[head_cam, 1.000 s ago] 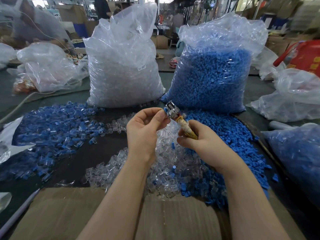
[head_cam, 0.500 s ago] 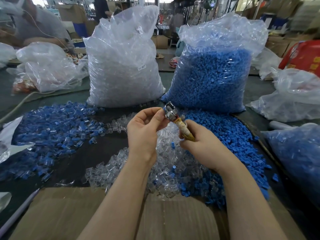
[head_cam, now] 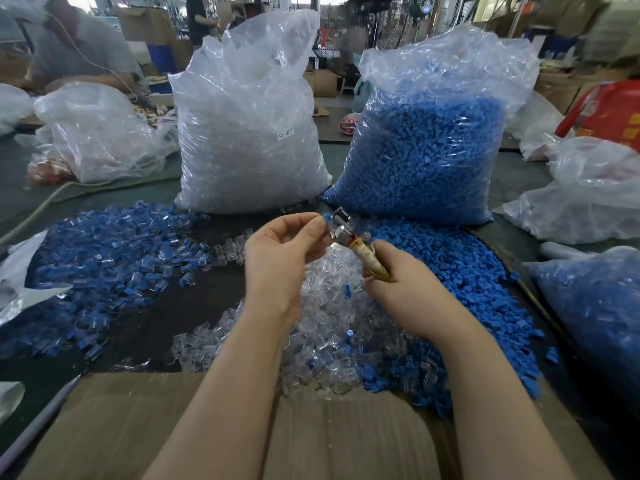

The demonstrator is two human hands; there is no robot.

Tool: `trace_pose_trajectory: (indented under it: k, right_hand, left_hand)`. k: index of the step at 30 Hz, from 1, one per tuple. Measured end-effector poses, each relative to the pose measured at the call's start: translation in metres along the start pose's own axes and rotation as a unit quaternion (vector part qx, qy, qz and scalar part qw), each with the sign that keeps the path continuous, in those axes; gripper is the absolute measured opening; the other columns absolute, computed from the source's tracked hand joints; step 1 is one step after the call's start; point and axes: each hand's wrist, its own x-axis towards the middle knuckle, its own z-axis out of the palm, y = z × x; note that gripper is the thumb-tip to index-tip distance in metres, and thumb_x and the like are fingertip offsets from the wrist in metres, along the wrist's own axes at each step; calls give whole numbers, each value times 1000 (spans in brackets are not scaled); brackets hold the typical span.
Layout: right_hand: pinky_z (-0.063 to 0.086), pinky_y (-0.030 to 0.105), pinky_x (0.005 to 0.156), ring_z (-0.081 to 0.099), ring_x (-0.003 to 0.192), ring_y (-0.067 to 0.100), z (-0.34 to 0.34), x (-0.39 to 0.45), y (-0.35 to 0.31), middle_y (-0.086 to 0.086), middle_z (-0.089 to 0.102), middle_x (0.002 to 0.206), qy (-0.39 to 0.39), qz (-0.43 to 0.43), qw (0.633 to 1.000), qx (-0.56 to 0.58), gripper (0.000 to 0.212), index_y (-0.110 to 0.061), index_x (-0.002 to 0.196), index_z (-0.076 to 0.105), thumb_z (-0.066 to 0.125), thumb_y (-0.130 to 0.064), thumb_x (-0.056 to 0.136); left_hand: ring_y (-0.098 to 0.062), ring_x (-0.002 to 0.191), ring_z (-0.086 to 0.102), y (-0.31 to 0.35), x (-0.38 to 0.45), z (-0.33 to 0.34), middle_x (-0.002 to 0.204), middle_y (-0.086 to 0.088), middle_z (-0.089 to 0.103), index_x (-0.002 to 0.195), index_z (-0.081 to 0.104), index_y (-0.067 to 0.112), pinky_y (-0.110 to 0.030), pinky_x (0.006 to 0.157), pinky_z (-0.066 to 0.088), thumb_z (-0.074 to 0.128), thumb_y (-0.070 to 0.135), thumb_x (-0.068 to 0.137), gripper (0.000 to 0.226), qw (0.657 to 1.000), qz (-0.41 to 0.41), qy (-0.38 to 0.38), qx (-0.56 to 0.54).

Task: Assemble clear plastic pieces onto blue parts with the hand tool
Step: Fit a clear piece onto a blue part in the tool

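Head view: left hand [head_cam: 277, 258] pinches a blue part [head_cam: 326, 217] against the tool [head_cam: 349, 237], gripped by right hand [head_cam: 405, 289] at its 4 o'clock.

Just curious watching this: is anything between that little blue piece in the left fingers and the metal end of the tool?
Nothing visible. The left hand pinches the blue piece right against the hand tool's metal head, which the right hand holds by its wrapped handle.
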Motion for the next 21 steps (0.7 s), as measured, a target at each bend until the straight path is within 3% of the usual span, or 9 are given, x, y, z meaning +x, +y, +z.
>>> trace_pose_trajectory:
  k: [2,4,7,8,10,12,16,21]
  right_hand:
    - [45,42,62,51,65,21,-3,0,4,0,54,72,2,23,999,-30,18,-30,80,40,52,-22,92]
    - [46,42,63,55,68,23,-8,0,9,1,56,75,8,54,997,-54,14,-30,85,41,48,-28,96]
    - [44,40,63,55,70,23,-13,0,16,0,56,77,47,91,988,-112,11,-29,90,41,42,-34,99]
    - [44,39,62,55,70,23,-14,0,18,0,57,77,62,105,984,-130,9,-30,92,42,41,-34,100]
    - [41,36,55,55,68,23,-14,1,21,-1,57,78,91,139,972,-164,6,-31,96,44,40,-34,100]
    - [37,33,53,54,67,22,-13,2,24,0,57,78,115,174,960,-186,8,-29,96,47,43,-35,99]
    - [31,28,49,50,62,21,-7,2,29,3,53,75,124,236,938,-223,17,-19,83,47,53,-31,94]
    - [30,26,46,50,59,20,1,3,31,3,53,71,130,279,920,-241,20,-19,75,45,60,-24,88]
  left_hand:
    - [-17,74,73,3,9,-21,77,-3,76,82,74,18,-22,66,56,75,9,84,9,995,16,21,94]
    - [-20,78,73,5,19,-47,76,0,76,80,75,24,-31,74,59,77,14,83,10,970,28,76,230]
    - [-20,89,68,6,26,-85,90,-2,76,86,77,25,-36,87,53,75,21,85,5,862,34,183,472]
    - [-25,93,66,6,25,-95,96,-6,75,91,78,22,-38,87,51,73,21,87,7,826,31,209,523]
    - [-36,99,63,7,25,-110,104,-15,73,98,78,16,-44,85,50,68,16,90,13,787,10,243,567]
    - [-43,101,62,7,24,-117,109,-21,70,102,77,10,-47,84,51,65,9,92,16,768,-6,262,584]
    - [-46,106,59,6,21,-120,116,-27,65,114,72,3,-52,88,50,60,1,91,26,764,-28,279,581]
    - [-43,112,56,6,25,-106,122,-24,63,127,64,9,-48,89,47,60,12,93,35,739,-16,229,634]
